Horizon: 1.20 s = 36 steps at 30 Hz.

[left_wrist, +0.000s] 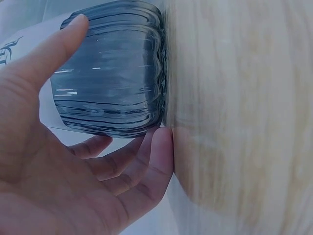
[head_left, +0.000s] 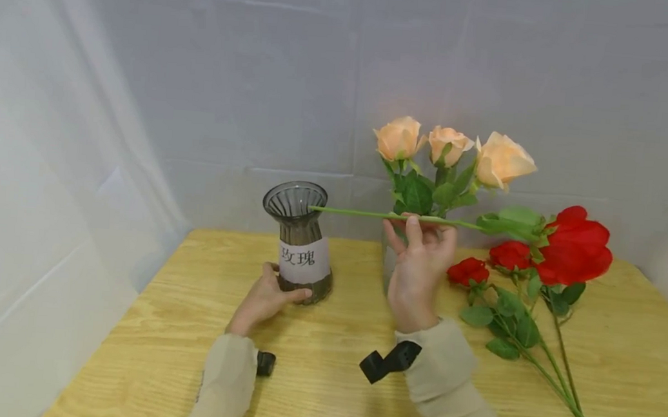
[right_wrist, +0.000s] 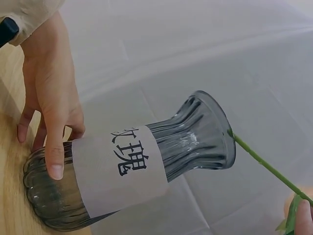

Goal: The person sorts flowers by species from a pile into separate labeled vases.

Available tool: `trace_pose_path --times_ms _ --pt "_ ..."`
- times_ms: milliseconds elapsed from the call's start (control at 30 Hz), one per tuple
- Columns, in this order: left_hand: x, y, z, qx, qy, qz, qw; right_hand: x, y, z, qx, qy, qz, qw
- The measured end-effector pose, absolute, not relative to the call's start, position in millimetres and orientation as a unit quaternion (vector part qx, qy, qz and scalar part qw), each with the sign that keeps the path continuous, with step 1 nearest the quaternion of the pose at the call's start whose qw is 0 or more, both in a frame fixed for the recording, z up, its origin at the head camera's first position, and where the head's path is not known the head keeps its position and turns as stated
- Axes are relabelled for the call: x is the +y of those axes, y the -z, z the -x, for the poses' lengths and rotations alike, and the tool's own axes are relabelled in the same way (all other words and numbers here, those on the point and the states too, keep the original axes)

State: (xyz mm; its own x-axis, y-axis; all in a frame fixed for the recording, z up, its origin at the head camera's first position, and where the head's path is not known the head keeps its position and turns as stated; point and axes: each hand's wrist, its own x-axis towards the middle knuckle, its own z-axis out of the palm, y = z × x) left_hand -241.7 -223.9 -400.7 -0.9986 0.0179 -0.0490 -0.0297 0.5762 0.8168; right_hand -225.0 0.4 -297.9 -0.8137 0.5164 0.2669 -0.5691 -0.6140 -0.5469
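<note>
A grey ribbed glass vase (head_left: 305, 287) stands upright on the table, with a white label (head_left: 304, 259) bearing dark characters round its middle. My left hand (head_left: 263, 300) holds it low down, thumb across the front and fingers curled at the far side. In the left wrist view those fingers (left_wrist: 159, 152) sit close to the tabletop. My right hand (head_left: 419, 272) pinches the green stem of a large red flower (head_left: 575, 248), held nearly level with its bloom to the right. The bare end of the stem (right_wrist: 264, 164) reaches the vase's flared rim.
Behind my right hand, a second vase (head_left: 387, 264), mostly hidden, bears three peach roses (head_left: 447, 145). Two smaller red flowers (head_left: 469, 271) lie with crossed stems and leaves on the right of the wooden table (head_left: 172, 352). A pale sheet (head_left: 261, 87) hangs behind.
</note>
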Motion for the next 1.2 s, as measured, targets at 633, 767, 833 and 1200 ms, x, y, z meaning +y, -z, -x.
trace_pose_path --times_ms 633,767,833,1200 --pt "-225 400 243 0.889 -0.457 0.002 0.023 -23 289 238 -0.438 -0.824 -0.156 0.326" --pt "-224 400 242 0.891 -0.453 -0.001 0.022 -26 284 242 -0.462 -0.802 -0.186 0.33" --pt "-224 400 241 0.891 -0.453 -0.001 0.023 -27 283 244 -0.473 -0.792 -0.195 0.333" --pt "-223 400 241 0.89 -0.456 -0.001 0.026 -34 274 251 -0.486 -0.772 -0.204 0.353"
